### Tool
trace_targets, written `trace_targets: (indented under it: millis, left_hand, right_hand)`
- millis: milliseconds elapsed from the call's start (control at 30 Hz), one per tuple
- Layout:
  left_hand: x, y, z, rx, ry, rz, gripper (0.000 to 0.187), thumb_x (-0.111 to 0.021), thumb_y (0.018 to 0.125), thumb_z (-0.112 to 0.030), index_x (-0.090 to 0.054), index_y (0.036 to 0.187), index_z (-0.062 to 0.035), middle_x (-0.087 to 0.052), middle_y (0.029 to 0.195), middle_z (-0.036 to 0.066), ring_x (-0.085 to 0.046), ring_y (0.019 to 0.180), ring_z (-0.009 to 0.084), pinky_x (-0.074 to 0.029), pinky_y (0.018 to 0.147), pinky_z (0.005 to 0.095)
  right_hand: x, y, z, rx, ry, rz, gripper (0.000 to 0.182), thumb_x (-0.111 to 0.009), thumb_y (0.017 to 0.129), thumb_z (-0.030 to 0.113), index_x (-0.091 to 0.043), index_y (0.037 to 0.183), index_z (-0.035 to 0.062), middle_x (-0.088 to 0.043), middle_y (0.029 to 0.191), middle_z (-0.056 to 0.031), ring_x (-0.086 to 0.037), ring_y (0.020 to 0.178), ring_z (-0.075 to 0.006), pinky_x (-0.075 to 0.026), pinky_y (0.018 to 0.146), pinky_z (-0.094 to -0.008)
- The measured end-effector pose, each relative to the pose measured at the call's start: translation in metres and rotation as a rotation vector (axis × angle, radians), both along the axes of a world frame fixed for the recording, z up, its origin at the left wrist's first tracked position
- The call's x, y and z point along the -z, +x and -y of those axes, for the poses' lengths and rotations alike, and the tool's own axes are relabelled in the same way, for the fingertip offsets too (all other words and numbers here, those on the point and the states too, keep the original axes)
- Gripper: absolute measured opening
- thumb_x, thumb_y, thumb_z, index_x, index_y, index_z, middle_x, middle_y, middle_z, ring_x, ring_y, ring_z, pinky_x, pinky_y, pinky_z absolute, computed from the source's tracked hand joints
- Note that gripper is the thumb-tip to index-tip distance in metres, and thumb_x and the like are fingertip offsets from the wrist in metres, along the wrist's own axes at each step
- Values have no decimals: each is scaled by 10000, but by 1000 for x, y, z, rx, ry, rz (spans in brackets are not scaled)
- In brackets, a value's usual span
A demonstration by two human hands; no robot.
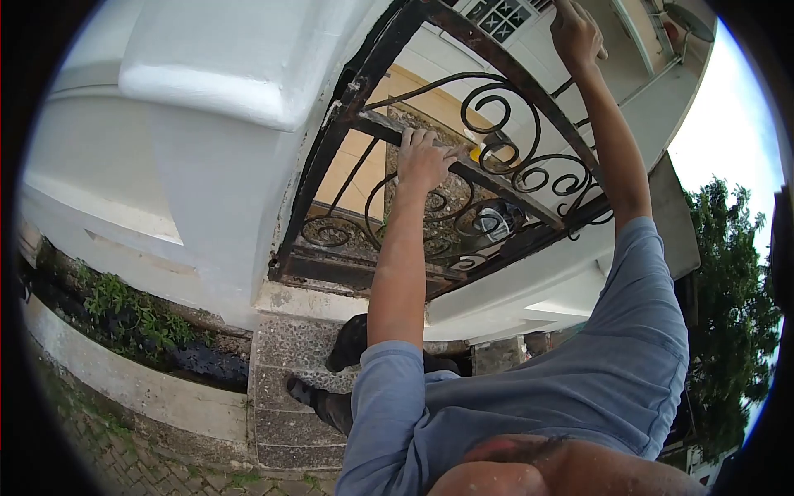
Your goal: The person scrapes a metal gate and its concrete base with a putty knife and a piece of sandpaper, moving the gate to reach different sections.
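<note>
My left hand point(423, 159) is closed over the crossbar point(504, 195) of a dark, rusty iron gate point(496, 50) with scrollwork. Its fingers bend over the far side of the bar. Raised beyond the gate's curved rail, at the top edge of the view, is my right hand point(576, 37). Its fingers are loosely bent and apart, with nothing visible in them. Between the bars and scrolls, the ground on the gate's far side shows through.
A white wall point(207, 165) rises at the left, beside a ditch with green plants point(124, 306). My feet are on pebbled steps point(289, 430) before the gate. Behind the scrolls lies a grey-and-black object point(496, 221). A tree point(728, 256) stands at the right.
</note>
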State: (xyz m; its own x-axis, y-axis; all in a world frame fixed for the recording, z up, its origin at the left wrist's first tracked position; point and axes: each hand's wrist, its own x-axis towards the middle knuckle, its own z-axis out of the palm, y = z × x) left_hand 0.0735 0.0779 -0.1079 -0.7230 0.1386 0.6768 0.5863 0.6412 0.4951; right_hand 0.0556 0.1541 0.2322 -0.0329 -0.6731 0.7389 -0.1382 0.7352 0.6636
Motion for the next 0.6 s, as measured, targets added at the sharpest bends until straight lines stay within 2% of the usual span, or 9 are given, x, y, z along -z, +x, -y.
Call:
trace_targets:
  millis: [100, 133, 200, 233, 333, 400, 467, 533, 600]
  left_hand:
    - [1, -1, 2, -4, -21, 3, 296, -615, 902, -440, -748, 1089, -253, -583, 1266, 15, -448, 1249, 214, -204, 1133, 456]
    - [1, -1, 0, -6, -10, -4, 296, -615, 902, -441, -749, 1084, -250, -581, 1271, 12, -447, 1251, 213, -205, 1134, 458]
    - [1, -1, -1, 22, -23, -5, 297, -615, 901, -440, -750, 1080, -245, -582, 1272, 12, -447, 1251, 211, -211, 1131, 460]
    - [1, -1, 1, 20, -28, -2, 297, -616, 901, -439, -751, 1075, -240, -583, 1273, 11, -447, 1250, 209, -217, 1128, 461]
    - [-2, 1, 5, 5, -45, -2, 294, -616, 901, -441, -757, 1058, -236, -588, 1263, 1, -451, 1243, 204, -221, 1122, 456]
    - [1, -2, 3, 4, -21, -27, 292, -616, 900, -443, -759, 1048, -236, -590, 1259, -4, -454, 1237, 201, -224, 1120, 452]
    - [5, -3, -4, 23, 8, -39, 290, -616, 899, -445, -762, 1039, -236, -593, 1255, -10, -457, 1231, 198, -227, 1117, 448]
    - [7, -6, -2, 14, 23, -101, 278, -618, 899, -445, -767, 1030, -250, -599, 1240, -16, -462, 1222, 195, -230, 1112, 446]
    - [5, -5, 4, 7, 11, -63, 268, -618, 899, -439, -764, 1044, -267, -599, 1244, -17, -467, 1214, 195, -239, 1105, 442]
  right_hand:
    - [8, 37, 10, -5, 731, -26, 565, -598, 655, 3, -688, 1179, 191, -674, 914, -38, -633, 766, -174, -500, 643, -328]
    - [7, 31, 3, 77, 739, 17, 565, -592, 670, -2, -684, 1194, 190, -671, 892, -44, -637, 780, -184, -506, 657, -339]
    - [6, 15, 1, 12, 274, 23, 565, -582, 687, -17, -678, 1209, 178, -680, 901, -67, -646, 809, -213, -518, 686, -354]
    - [-7, 14, 1, 45, 215, -50, 545, -574, 700, -28, -679, 1201, 158, -694, 930, -75, -655, 822, -234, -532, 705, -364]
    - [-4, 28, 16, 43, 314, -9, 509, -593, 684, -21, -691, 1157, 139, -701, 954, -70, -661, 802, -243, -540, 705, -369]
    - [4, 31, 20, -33, 653, 108, 445, -612, 705, 55, -674, 1139, 132, -693, 958, -75, -676, 793, -260, -555, 711, -380]
    - [3, 24, 26, 300, 680, 156, 380, -600, 748, 87, -652, 1122, 120, -680, 898, -73, -685, 819, -270, -559, 714, -399]
    - [-7, 58, 62, 573, 505, 93, 291, -589, 781, 97, -639, 1065, 128, -667, 850, -76, -687, 829, -282, -556, 709, -429]
    - [-42, 34, 56, 551, 457, 107, 231, -586, 799, 118, -629, 1023, 152, -662, 837, -74, -684, 812, -285, -548, 680, -444]
